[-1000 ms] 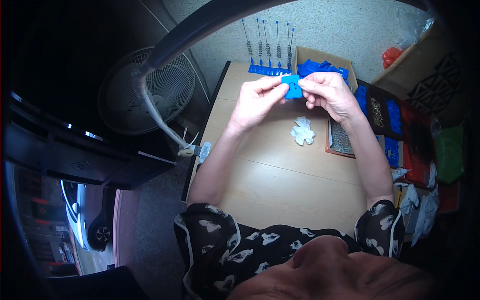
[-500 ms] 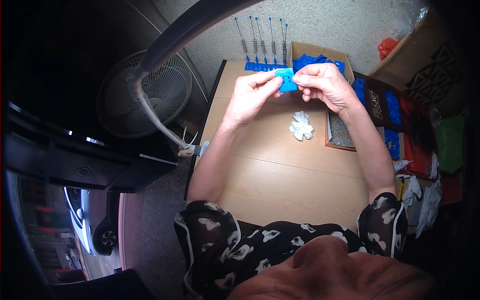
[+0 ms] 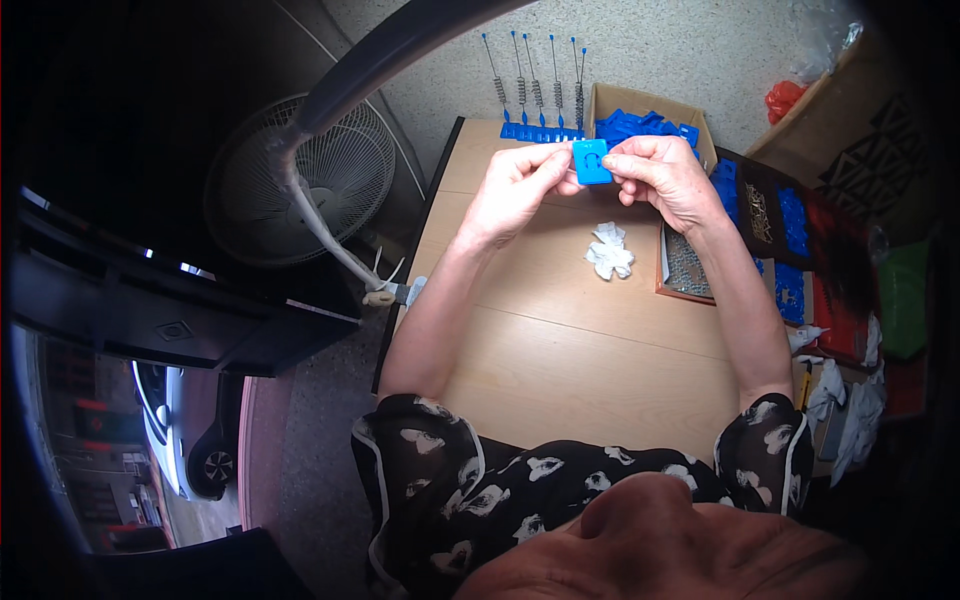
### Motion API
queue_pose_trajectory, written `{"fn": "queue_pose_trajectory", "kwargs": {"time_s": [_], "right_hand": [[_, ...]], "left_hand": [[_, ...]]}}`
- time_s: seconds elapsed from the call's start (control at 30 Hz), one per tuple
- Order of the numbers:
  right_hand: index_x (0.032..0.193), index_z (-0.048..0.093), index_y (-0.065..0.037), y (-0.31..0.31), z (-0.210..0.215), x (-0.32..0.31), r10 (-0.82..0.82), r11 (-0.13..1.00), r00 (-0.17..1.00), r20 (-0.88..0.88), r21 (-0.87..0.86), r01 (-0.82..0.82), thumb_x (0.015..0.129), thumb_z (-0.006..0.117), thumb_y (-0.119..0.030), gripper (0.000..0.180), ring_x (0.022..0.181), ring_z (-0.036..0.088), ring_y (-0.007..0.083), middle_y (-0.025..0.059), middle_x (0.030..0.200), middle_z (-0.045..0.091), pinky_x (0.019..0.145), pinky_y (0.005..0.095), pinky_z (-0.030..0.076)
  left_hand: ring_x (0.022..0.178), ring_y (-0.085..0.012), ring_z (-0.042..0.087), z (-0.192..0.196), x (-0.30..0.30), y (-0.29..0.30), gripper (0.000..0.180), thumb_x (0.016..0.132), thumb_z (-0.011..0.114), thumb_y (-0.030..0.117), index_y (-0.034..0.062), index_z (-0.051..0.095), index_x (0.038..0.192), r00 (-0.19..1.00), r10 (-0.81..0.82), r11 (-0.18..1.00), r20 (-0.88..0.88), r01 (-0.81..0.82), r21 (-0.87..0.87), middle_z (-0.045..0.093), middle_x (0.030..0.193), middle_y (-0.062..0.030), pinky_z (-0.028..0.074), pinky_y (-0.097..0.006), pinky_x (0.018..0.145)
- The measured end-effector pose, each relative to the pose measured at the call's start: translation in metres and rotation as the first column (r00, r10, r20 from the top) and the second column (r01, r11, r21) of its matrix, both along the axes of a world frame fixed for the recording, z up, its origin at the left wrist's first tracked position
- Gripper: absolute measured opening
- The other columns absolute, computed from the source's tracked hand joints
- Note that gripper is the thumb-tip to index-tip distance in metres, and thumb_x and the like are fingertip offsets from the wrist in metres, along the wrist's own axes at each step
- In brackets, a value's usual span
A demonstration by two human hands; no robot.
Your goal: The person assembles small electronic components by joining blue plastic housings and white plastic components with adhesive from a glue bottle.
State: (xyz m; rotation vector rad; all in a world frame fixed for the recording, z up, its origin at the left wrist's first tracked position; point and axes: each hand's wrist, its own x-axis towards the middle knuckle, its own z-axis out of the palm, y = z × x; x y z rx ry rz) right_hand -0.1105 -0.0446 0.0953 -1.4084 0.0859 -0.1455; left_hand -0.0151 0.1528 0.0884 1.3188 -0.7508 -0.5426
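A small flat blue plastic piece (image 3: 592, 164) with a curved cut in its middle is held up over the far part of the table. My left hand (image 3: 520, 190) pinches its left edge between thumb and fingers. On its right edge, the thumb and fingers of my right hand (image 3: 663, 178) close as well. Behind the hands stands an open cardboard box (image 3: 705, 124) heaped with blue plastic pieces (image 3: 640, 126). A crumpled white tissue (image 3: 609, 252) lies on the table below the hands.
Several springs on thin rods (image 3: 538, 92) stand in a blue base (image 3: 540, 133) at the far edge. A shallow tray (image 3: 685, 280) of small metal parts sits by my right forearm. A fan (image 3: 300, 180) and a curved dark tube (image 3: 350, 80) are at left.
The blue piece has turned so its broad face shows more fully. My left fingers have shifted from its front to its left edge. The whole view has moved slightly.
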Motion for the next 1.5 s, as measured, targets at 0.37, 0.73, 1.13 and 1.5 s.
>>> {"fn": "queue_pose_trajectory", "kwargs": {"time_s": [0.37,0.73,1.13,1.5], "right_hand": [[0.09,0.068,0.002,0.005,-0.004,-0.012,-0.019,1.0,0.998,0.066,-0.019,0.021,0.084,0.075,-0.013,0.018,0.058,0.058,0.0071,0.003,0.075,0.064,0.055,0.02,0.049],[0.089,0.067,0.001,0.005,-0.016,-0.031,-0.027,0.998,0.999,0.047,-0.06,0.03,0.085,0.073,-0.01,0.013,0.059,0.058,0.0067,0.0021,0.077,0.064,0.055,0.0192,0.048],[0.089,0.067,0.002,0.016,-0.028,-0.089,-0.077,0.997,0.997,-0.004,0.024,0.077,0.084,0.073,-0.01,0.014,0.058,0.057,0.0081,0.0031,0.076,0.063,0.052,0.0201,0.048],[0.086,0.066,-0.002,-0.003,-0.098,-0.146,-0.004,0.962,0.981,-0.192,0.266,0.056,0.086,0.072,-0.016,0.015,0.058,0.058,0.0042,0.0016,0.073,0.063,0.053,0.0219,0.054]], "left_hand": [[0.091,-0.0104,0.062,0.0,-0.015,-0.001,0.033,0.089,0.07,0.01,-0.0028,0.065,0.119,0.992,0.037,0.999,0.119,-0.036,-0.01,0.067,0.106,-0.0085,0.052,-0.023,0.081],[0.084,-0.0101,0.062,-0.008,-0.034,0.0,0.032,0.089,0.07,0.011,-0.0032,0.066,0.118,1.0,0.017,1.0,0.014,-0.017,0.007,0.069,0.099,-0.0076,0.052,-0.024,0.077],[0.08,-0.0089,0.059,-0.023,-0.086,-0.002,0.033,0.089,0.071,0.012,-0.0039,0.066,0.117,0.997,-0.029,1.0,-0.067,0.028,-0.01,0.069,0.095,-0.0057,0.05,-0.025,0.076],[0.082,-0.0122,0.063,-0.079,-0.132,-0.016,0.029,0.085,0.072,0.008,-0.0072,0.067,0.109,0.929,-0.034,0.981,-0.37,0.101,0.165,0.07,0.095,-0.0089,0.053,-0.026,0.081]]}}
